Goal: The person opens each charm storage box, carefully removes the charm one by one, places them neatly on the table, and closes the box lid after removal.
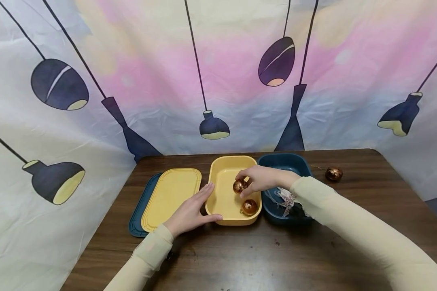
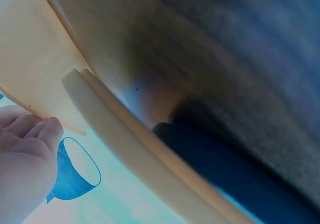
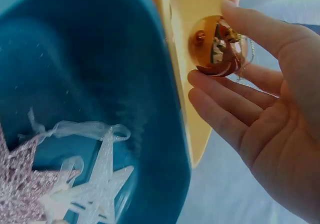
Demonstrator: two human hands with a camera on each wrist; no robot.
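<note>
at the left of the dark wooden table lies a blue lid, mostly covered by a yellow lid resting on top of it. just right of the lids is the left hand, coming out of a cream sleeve; its fingers are straight and apart from the thumb, touching the left side of the yellow box, with the thumb along the near edge. inside this box, near its right wall, a shiny copper second bauble lies on the floor. just beyond it, also within the yellow box, is the held bauble, pinched between the thumb and fingers of the right hand; i cannot tell whether it touches the floor. the right hand reaches in across the blue box, which stands just beside the yellow one. in the blue box lie a white star and, next to it, a glittery pink star. farthest right, on the table near the blue box, sits a third bauble, its thread trailing left.
</note>
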